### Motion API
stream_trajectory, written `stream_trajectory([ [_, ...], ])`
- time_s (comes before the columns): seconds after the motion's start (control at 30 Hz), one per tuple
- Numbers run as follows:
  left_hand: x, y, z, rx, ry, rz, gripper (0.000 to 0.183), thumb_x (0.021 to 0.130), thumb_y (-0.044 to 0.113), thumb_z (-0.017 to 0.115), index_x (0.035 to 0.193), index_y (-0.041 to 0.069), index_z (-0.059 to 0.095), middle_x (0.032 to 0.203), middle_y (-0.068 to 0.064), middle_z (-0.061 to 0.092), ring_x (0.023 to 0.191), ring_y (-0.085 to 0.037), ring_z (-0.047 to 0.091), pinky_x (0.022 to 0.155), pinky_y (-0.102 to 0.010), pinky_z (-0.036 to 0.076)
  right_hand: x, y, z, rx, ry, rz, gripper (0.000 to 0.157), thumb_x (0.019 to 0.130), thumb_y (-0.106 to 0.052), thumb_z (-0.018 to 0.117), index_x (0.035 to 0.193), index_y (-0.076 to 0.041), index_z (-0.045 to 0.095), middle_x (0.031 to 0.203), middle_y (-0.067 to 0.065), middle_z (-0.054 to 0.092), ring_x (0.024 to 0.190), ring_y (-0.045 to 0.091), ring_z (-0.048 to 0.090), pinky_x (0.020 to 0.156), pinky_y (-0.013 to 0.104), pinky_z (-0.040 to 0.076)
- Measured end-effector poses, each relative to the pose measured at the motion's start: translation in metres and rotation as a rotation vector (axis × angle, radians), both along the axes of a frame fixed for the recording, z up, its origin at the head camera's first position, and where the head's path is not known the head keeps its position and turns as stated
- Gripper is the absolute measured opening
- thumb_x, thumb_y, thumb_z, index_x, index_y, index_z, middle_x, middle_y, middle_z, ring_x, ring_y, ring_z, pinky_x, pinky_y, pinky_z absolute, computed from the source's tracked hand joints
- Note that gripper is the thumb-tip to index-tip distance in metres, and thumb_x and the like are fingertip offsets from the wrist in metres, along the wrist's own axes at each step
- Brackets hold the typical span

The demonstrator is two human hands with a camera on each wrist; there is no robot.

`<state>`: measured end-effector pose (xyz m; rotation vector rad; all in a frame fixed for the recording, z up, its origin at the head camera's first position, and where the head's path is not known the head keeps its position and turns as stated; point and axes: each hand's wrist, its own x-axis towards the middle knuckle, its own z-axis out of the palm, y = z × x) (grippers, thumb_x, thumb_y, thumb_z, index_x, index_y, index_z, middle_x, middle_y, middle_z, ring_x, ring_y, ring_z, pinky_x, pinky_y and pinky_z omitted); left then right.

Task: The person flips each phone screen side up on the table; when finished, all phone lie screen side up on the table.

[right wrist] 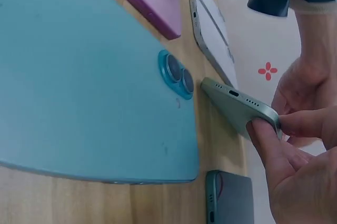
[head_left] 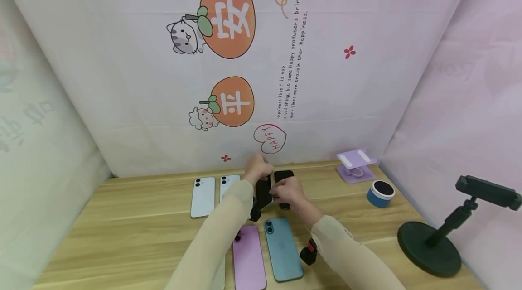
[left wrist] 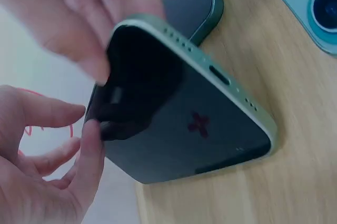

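Observation:
A pale-green-edged smartphone with a glossy dark screen is tilted up from the wooden table, its charging-port end toward the person. At that end my right hand pinches a corner between thumb and fingers. My left hand is at the far end, its thumb and finger at the phone's edge in the left wrist view. Another dark-screened phone lies just to the right, partly behind my right hand. Nearer the person, a teal phone and a purple phone lie back up.
Two white phones lie left of the hands; the left sleeve covers part of one. Along the right are a purple folding stand, a blue round object with a dark top, and a black stand. A printed cloth hangs behind the table.

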<state>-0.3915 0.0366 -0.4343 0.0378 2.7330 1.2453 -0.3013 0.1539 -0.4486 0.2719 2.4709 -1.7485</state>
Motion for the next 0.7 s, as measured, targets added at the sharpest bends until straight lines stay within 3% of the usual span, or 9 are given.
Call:
stream_trajectory([
  [0.13,0.000,-0.012,-0.004,0.007,0.010,-0.036,0.005,0.086,0.003,0.064,0.082,0.005,0.061,0.080,-0.005,0.060,0.064,-0.018,0.056,0.079,-0.043,0.065,-0.001,0.003,-0.004,0.013,-0.022,-0.007,0.025,0.089,0.001,0.072,0.111,0.013,0.073,0.103,0.023,0.076,0.078,0.019,0.074,0.071,0.033,0.066],
  [0.2,0.002,-0.020,-0.004,-0.043,0.029,-0.067,0.022,0.086,0.006,0.065,0.107,0.001,0.068,0.106,-0.012,0.070,0.084,-0.023,0.065,0.087,-0.042,0.062,-0.001,0.004,-0.005,0.022,-0.026,-0.003,0.025,0.090,0.001,0.071,0.112,0.013,0.073,0.103,0.024,0.075,0.080,0.020,0.074,0.072,0.033,0.066],
  [0.27,0.005,-0.030,-0.003,-0.082,0.025,-0.117,0.043,0.087,0.008,0.069,0.128,-0.002,0.064,0.129,-0.017,0.069,0.107,-0.030,0.066,0.098,-0.044,0.058,-0.002,0.005,-0.007,0.035,-0.027,0.004,0.025,0.090,0.001,0.071,0.112,0.012,0.073,0.105,0.024,0.075,0.083,0.022,0.075,0.073,0.033,0.066],
  [0.37,0.008,-0.045,0.001,-0.162,-0.018,-0.226,0.067,0.086,0.015,0.078,0.146,-0.003,0.053,0.149,-0.020,0.059,0.136,-0.036,0.057,0.116,-0.047,0.049,-0.003,0.006,-0.010,0.078,-0.018,0.015,0.024,0.091,0.000,0.070,0.112,0.011,0.073,0.107,0.025,0.075,0.085,0.024,0.077,0.073,0.032,0.066],
  [0.43,0.010,-0.053,0.003,-0.226,-0.085,-0.326,0.085,0.086,0.020,0.083,0.156,-0.002,0.040,0.162,-0.020,0.046,0.150,-0.037,0.044,0.125,-0.049,0.039,-0.005,0.006,-0.012,0.128,0.001,0.026,0.024,0.091,0.000,0.070,0.112,0.010,0.073,0.109,0.026,0.075,0.082,0.024,0.078,0.071,0.031,0.066],
  [0.57,0.012,-0.061,0.001,-0.366,-0.217,-0.495,0.105,0.086,0.033,0.084,0.165,0.004,0.022,0.173,-0.016,0.025,0.161,-0.035,0.025,0.133,-0.050,0.025,-0.007,0.007,-0.016,0.189,0.056,0.047,0.029,0.089,0.002,0.069,0.117,0.009,0.073,0.110,0.026,0.075,0.076,0.023,0.077,0.067,0.031,0.065],
  [0.63,0.013,-0.062,-0.003,-0.396,-0.255,-0.525,0.106,0.087,0.036,0.083,0.166,0.006,0.019,0.175,-0.015,0.021,0.163,-0.033,0.021,0.134,-0.049,0.022,-0.007,0.006,-0.017,0.213,0.077,0.067,0.035,0.087,0.004,0.070,0.121,0.008,0.071,0.111,0.025,0.076,0.077,0.022,0.076,0.067,0.031,0.064],
  [0.7,0.014,-0.063,-0.007,-0.427,-0.238,-0.515,0.106,0.086,0.037,0.083,0.166,0.007,0.021,0.175,-0.015,0.022,0.164,-0.033,0.019,0.134,-0.050,0.022,-0.008,0.005,-0.018,0.264,0.106,0.110,0.042,0.083,0.004,0.072,0.125,0.007,0.070,0.111,0.024,0.076,0.081,0.023,0.075,0.070,0.033,0.063],
])
